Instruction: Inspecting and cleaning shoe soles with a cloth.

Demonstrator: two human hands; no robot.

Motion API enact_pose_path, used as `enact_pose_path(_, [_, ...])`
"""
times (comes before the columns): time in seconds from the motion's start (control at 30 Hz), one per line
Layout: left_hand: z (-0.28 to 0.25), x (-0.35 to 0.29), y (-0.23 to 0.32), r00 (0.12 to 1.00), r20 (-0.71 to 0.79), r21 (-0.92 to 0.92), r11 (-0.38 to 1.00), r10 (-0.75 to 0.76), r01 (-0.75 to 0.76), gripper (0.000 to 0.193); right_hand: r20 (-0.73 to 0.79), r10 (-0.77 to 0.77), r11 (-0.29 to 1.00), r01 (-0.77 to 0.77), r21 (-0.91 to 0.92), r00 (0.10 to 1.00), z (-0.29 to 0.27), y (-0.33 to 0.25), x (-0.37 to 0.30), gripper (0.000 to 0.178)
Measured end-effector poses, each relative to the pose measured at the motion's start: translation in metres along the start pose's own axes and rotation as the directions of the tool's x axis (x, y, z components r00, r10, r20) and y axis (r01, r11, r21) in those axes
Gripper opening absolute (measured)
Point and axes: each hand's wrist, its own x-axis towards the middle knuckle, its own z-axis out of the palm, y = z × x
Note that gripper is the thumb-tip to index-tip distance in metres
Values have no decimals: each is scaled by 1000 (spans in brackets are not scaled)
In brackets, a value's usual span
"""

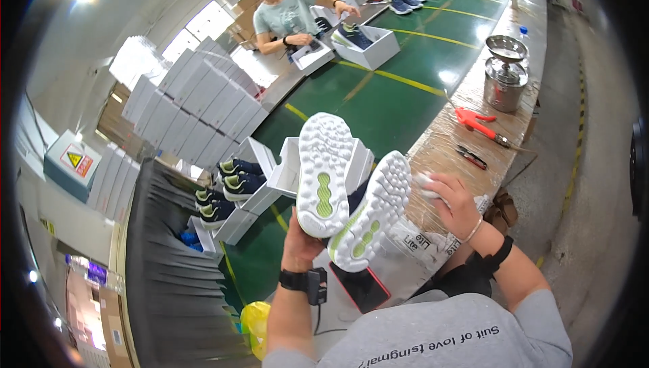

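Observation:
My left hand (302, 245) grips a pair of sneakers from below, their white knobbly soles facing up toward me. One sneaker (324, 158) stands nearly upright; the other sneaker (382, 199) leans to the right beside it. Green patches show in both soles, and a bit of dark upper shows between them. Just right of the soles, my right hand (456, 205) is closed on a small white cloth (426, 184), apart from the shoes. Behind the pair is an open white shoebox (289, 168), partly hidden.
A red air gun (476, 119), a knife (472, 157) and a metal dispenser (506, 84) lie or stand on the right-hand ledge. A phone (359, 288) lies near me. Boxed shoes (243, 184) sit left on the green belt (405, 57). Across it, a person (291, 19) handles another box (375, 50).

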Motion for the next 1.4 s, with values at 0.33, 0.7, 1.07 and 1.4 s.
enact_pose_path(0.33, [-8,-3,-163,862,216,-492,711,-460,502,55,338,-383,923,349,160,860,19,-51,10,45])
enact_pose_path(0.7, [14,-14,-176,781,156,-411,679,-605,609,68,653,222,946,2,-325,724,43,103,47,29])
enact_pose_path(1.07, [9,-4,-163,810,150,-433,699,-566,569,54,813,363,876,132,-464,455,48,118,68,30])
enact_pose_path(1.4, [44,-10,71,996,-25,694,716,-88,81,35,268,38,964,35,-263,963,40,88,-16,30])
